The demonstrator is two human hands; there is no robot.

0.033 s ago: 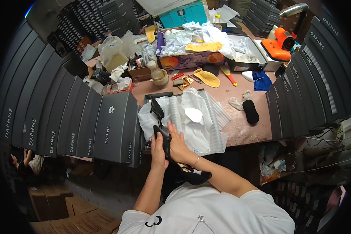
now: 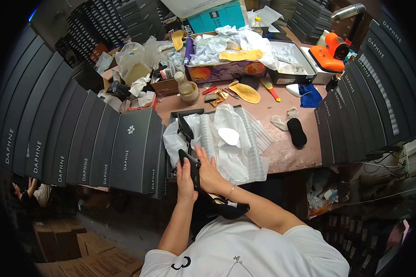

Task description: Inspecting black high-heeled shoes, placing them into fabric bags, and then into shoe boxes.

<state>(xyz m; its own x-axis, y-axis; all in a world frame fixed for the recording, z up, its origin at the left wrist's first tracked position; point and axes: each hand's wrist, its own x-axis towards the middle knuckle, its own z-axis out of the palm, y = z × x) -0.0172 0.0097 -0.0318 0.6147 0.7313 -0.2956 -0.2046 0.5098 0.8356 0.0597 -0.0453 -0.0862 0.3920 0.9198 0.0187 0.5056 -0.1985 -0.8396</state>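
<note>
A black shoe (image 2: 195, 171) stands on end between my hands over the near edge of an open shoebox. My left hand (image 2: 185, 184) wraps its fingers round the shoe's left side. Against its right side lies my right hand (image 2: 209, 174), fingers stretched and spread, its thumb hidden. A second black shoe (image 2: 185, 127) rests on white tissue paper (image 2: 174, 141) in the left of the open shoebox (image 2: 189, 112). Black footwear with a pointed end (image 2: 233, 211) sits beneath my right forearm near my lap; part of it is covered.
Dark shoeboxes (image 2: 127, 152) stand in a row at left, and more shoeboxes (image 2: 339, 111) at right. Behind the open box are a glass jar (image 2: 188, 90), yellow insoles (image 2: 245, 93), a red-and-yellow brush (image 2: 271, 90) and a paper-filled carton (image 2: 226, 71). A black pad (image 2: 297, 133) lies at right.
My hands and the shoe between them have shifted very slightly to the left. Everything else looks the same.
</note>
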